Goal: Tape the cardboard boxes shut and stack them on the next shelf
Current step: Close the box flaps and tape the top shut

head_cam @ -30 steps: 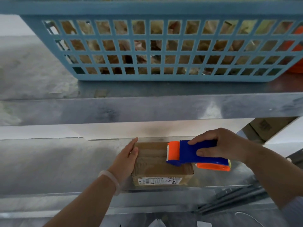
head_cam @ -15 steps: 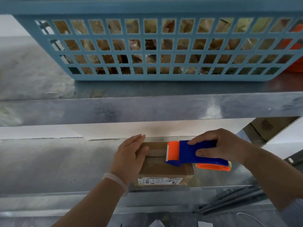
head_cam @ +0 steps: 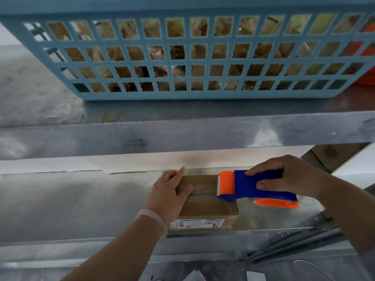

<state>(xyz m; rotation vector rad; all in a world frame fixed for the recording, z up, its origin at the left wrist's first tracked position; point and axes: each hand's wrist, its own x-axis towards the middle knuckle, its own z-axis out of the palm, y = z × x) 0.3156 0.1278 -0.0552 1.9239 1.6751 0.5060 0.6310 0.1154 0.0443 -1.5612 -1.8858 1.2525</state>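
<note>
Box (head_cam: 205, 207) is sitting on the lower metal shelf (head_cam: 81, 199), left hand (head_cam: 170, 195) pressing flat on it, right hand (head_cam: 288, 177) gripping the tape dispenser (head_cam: 243, 185) at its right edge; blue basket (head_cam: 182, 47) is looming above.

**Steel racking, soft grey light**

On my feed I see two galvanised shelves. The upper shelf (head_cam: 182, 134) carries a blue lattice basket (head_cam: 203, 94) packed with brownish contents (too blurred for me to name). An orange object (head_cam: 369, 78) sits just beside it at the right edge. A white wall (head_cam: 121, 161) runs behind the lower shelf (head_cam: 71, 199). Dark metal rails (head_cam: 294, 242) lie below right. Paper scraps (head_cam: 255, 276) and a thin white cord (head_cam: 316, 266) are on the floor. Dull glare shows on the steel.
</note>
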